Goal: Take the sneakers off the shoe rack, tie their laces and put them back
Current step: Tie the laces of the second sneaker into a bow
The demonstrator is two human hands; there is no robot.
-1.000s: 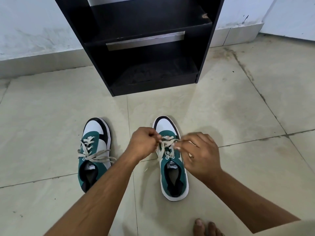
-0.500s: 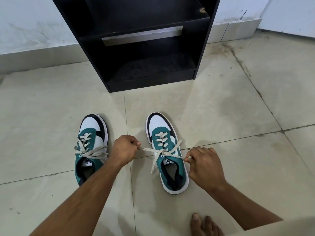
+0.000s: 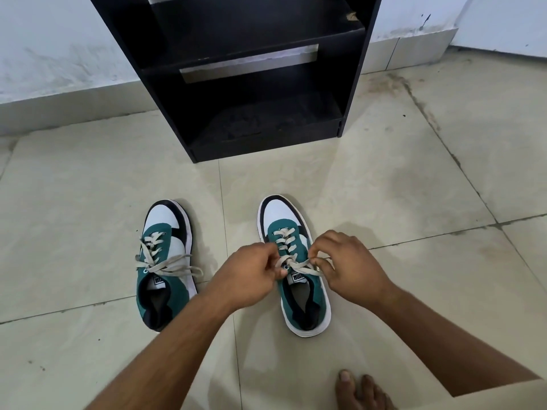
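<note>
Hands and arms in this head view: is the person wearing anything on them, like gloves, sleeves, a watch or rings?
Nothing shows. The left hand and right hand are bare, without gloves, and no rings are visible. Both forearms are uncovered to the frame edge, with no sleeve, watch or wristband.

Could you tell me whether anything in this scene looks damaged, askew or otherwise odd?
Two small things. The black shoe rack has a chipped spot on the right edge of its upper shelf, showing pale material. The left sneaker has a loose, floppy bow, its laces splaying over the sides. Nothing is spilled.
</note>
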